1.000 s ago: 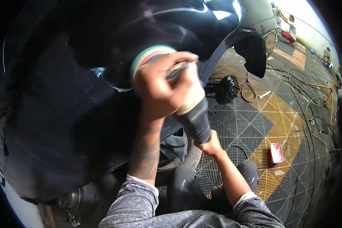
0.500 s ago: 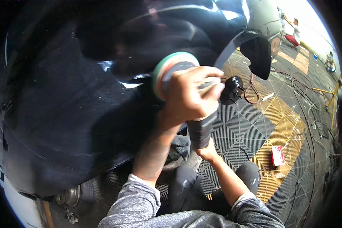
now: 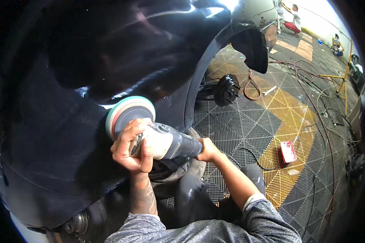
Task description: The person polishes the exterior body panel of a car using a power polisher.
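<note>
A polishing machine [image 3: 178, 141] is held in both my hands, its round pad [image 3: 147, 103] with a green edge resting against the dark car panel [image 3: 48, 133]. My left hand [image 3: 134, 146] is wrapped around the head of the machine, just behind the pad. Around the rear end of the black handle, my right hand [image 3: 207, 150] is closed. Bright reflections lie on the glossy panel above the pad, while the surface at left looks duller with faint specks. The pad's working face is hidden against the panel.
A wheel hub [image 3: 226, 90] shows in the wheel arch. On the grid floor tiles [image 3: 247, 125] lie a red and white container [image 3: 288, 152], a wrench [image 3: 270, 90] and hoses [image 3: 308, 77]. A yellow stand [image 3: 345, 83] is at right. Another person [image 3: 294, 20] crouches far back.
The polishing machine has moved left and down across the panel, with both hands still on it. Its handle now points more sideways. The camera view has shifted to the right.
</note>
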Demonstrator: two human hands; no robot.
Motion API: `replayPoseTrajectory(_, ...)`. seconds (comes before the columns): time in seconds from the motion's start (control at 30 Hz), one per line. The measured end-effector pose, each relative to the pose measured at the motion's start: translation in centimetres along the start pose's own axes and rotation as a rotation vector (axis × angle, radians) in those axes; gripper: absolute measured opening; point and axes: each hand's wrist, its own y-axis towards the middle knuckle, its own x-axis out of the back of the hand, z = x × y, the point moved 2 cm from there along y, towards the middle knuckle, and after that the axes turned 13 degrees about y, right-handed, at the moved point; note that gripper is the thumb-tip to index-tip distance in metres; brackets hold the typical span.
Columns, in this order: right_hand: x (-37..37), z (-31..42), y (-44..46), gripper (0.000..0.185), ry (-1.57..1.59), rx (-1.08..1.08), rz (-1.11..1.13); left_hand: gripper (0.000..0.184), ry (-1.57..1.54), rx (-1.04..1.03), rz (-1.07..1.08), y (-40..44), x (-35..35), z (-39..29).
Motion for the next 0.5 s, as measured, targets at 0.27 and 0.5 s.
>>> replayPoseTrajectory(0.27, 3.3, -0.1, -1.3, 0.031, 0.032, -0.149, -0.118, 0.023, -0.096, -0.012, 0.097, 4.6, -6.2, -0.3)
replayPoseTrajectory(0.5, 2.0, -0.3, -1.3, 0.028, 0.125, -0.096, -0.097, 0.023, -0.134, 0.007, 0.179, 5.7, -6.5, -0.4)
